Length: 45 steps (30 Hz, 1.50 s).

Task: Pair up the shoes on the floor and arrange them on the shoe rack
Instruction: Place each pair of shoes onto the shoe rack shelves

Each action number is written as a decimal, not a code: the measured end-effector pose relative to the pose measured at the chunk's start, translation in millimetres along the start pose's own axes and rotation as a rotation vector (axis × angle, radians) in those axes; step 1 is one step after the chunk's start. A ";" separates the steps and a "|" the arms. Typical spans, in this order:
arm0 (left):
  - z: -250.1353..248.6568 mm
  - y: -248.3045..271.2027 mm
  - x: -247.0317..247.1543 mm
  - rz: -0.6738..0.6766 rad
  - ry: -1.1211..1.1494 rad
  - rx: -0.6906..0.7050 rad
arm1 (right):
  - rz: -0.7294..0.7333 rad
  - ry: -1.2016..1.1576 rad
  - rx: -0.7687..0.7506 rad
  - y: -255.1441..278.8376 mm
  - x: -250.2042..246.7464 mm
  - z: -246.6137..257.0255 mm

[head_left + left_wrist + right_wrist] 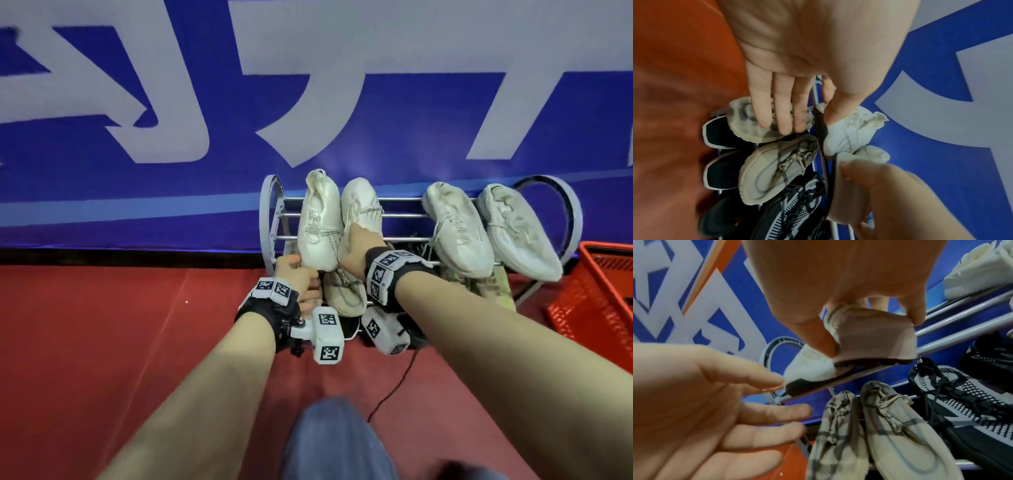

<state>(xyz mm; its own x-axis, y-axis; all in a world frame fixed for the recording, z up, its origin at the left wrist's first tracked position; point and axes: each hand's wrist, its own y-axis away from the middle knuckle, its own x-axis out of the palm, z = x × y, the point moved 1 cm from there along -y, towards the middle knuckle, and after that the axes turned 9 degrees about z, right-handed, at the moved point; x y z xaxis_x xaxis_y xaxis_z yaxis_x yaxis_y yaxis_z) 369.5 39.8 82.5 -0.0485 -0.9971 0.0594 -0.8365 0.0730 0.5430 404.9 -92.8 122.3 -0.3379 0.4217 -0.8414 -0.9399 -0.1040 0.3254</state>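
Note:
Two white sneakers lie heel-out on the top bars of the metal shoe rack (pixel 271 212), at its left end. My right hand (pixel 356 246) pinches the heel of the right sneaker (pixel 363 205) between thumb and fingers; the right wrist view shows this grip (pixel 869 331) on the heel (pixel 879 347). My left hand (pixel 298 277) is at the heel of the left sneaker (pixel 318 219). Its fingers (pixel 787 113) are straight and the thumb touches that sneaker (pixel 844 134). A second white pair (pixel 459 229) lies at the right end of the top tier.
On the lower tiers are a beige pair (pixel 896 426), a black-and-white knit sneaker (pixel 962 394) and black shoes (pixel 719 133). A red plastic basket (pixel 596 291) stands right of the rack. A blue banner wall stands behind it. A black cable (pixel 394 387) runs over the red floor.

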 end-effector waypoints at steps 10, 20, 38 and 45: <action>37.5 -12.9 18.5 0.198 -0.247 -0.314 | -0.024 0.118 -0.010 17.7 -13.5 -16.4; 62.0 -46.4 115.2 0.510 -0.404 -0.399 | 0.009 0.090 -0.051 37.6 -6.0 -102.5; 249.8 -128.2 200.8 0.487 -1.099 -0.294 | 0.738 0.532 -0.138 10.1 167.3 -358.8; 311.8 -108.7 160.9 0.358 -0.879 -0.456 | 0.723 0.436 0.001 8.4 163.7 -402.5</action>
<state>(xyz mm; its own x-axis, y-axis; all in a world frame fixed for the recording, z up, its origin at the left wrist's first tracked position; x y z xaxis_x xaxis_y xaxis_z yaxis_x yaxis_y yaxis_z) 282.4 -135.9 -228.2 -0.7837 -0.5682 -0.2508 -0.4196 0.1867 0.8883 321.7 -387.2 -186.3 -0.8454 -0.1342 -0.5169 -0.4846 -0.2138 0.8482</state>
